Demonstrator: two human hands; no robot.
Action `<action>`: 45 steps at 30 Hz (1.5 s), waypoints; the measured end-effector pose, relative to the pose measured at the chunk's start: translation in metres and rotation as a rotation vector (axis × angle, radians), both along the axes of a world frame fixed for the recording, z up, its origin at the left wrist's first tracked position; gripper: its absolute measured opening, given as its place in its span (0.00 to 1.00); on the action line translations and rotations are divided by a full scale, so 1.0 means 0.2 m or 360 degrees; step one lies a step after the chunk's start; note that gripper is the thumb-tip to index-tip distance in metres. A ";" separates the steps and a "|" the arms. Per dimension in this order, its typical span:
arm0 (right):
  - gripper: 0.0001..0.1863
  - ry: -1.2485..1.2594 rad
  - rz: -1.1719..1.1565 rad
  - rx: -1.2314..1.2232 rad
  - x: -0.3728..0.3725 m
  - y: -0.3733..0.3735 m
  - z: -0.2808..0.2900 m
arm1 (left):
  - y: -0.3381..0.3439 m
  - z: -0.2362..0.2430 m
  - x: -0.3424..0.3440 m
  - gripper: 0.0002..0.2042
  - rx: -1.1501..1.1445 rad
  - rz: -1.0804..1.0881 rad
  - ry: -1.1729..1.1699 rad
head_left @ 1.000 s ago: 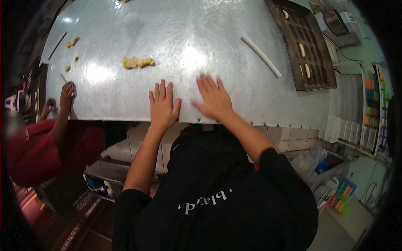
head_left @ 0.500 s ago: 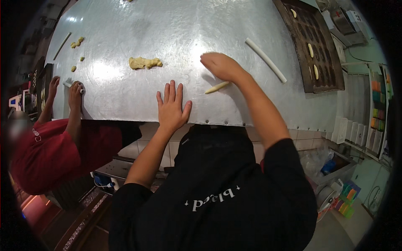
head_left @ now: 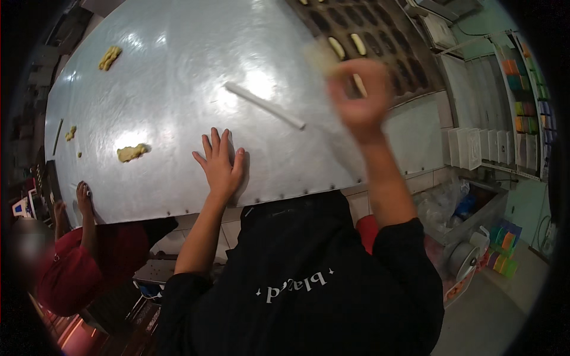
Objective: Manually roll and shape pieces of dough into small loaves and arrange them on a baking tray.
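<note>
My left hand [head_left: 219,166] lies flat on the metal table [head_left: 172,107], fingers spread and nothing in them. A white rod [head_left: 265,105] rests on the table beyond it to the right. Raised at the tray's near edge, my right hand [head_left: 365,98] is blurred by motion, its fingers seemingly curled. A pale dough strip [head_left: 360,86] shows beside the curled fingers; whether they hold it cannot be made out. More dough strips [head_left: 336,47] lie in hollows of the dark moulded tray [head_left: 401,95]. Left of my left hand sits a lump of yellow dough [head_left: 132,153].
At the far left a co-worker in a red shirt [head_left: 98,264] has hands [head_left: 84,199] at the table edge. Other dough pieces [head_left: 110,58] and a thin rod [head_left: 57,136] lie near there. White bins [head_left: 466,147] stand at the right, above a container with plastic bags [head_left: 445,207].
My view has turned right toward the tray. My right hand has left the table and moved to the tray; the dough strip beneath it is gone from the table. My left hand stays flat.
</note>
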State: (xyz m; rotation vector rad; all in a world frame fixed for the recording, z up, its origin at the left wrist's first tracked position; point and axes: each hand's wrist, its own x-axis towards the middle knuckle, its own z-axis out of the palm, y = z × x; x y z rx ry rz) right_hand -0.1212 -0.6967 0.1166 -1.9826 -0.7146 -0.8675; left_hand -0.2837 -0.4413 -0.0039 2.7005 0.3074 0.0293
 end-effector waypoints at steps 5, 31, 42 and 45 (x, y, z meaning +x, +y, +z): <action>0.12 0.0196 -0.0762 -0.0234 0.35 -0.85 -0.31 | -0.26 -0.04 0.24 0.30 0.0272 0.0227 -0.0007; 0.24 0.1653 0.0578 -0.0027 0.12 -0.22 -0.19 | -0.24 0.00 0.23 0.10 -0.0223 -0.0363 -0.0617; 0.22 0.1540 0.0307 -0.0841 -0.30 0.76 -0.49 | 1.23 0.05 -0.09 0.16 -0.0018 0.0672 -0.0928; 0.17 0.1946 0.0709 -0.0888 -0.38 1.27 -0.27 | 1.42 0.06 -0.10 0.15 0.0277 0.0068 -0.0653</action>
